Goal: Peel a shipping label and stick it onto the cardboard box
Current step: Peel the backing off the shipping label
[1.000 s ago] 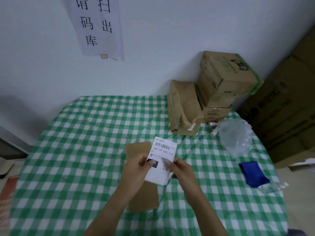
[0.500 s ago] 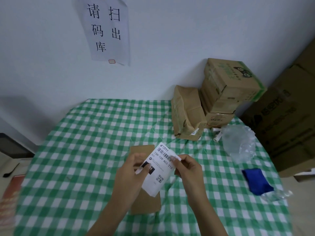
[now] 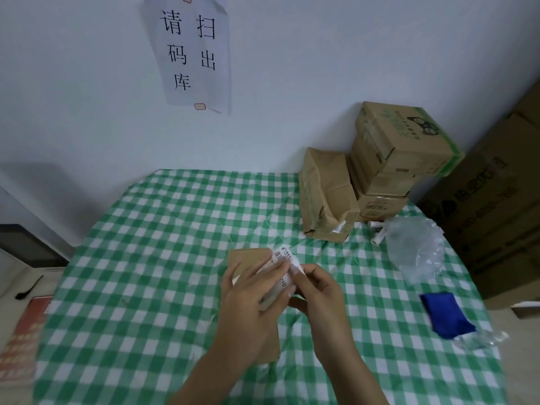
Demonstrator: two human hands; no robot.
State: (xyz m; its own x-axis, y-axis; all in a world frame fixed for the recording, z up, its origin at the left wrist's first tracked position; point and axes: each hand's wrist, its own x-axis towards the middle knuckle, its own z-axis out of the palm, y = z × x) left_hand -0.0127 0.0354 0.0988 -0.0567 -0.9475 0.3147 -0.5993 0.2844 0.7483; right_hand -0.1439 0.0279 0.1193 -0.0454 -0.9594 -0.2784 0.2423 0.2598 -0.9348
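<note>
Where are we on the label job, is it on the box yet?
Not yet. Done: the shipping label is picked up. In hand: the left hand and right hand both pinch it above the flat cardboard box, apparently working at its edge; I cannot tell whether the backing has separated. Left: finish peeling, then press it onto the box.

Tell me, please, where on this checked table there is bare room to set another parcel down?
The left half of the tablecloth is bare, from the wall to the near edge, left of the flat cardboard box. The right side is crowded: stacked cartons, a brown parcel, a clear plastic bag and a blue cloth.
</note>
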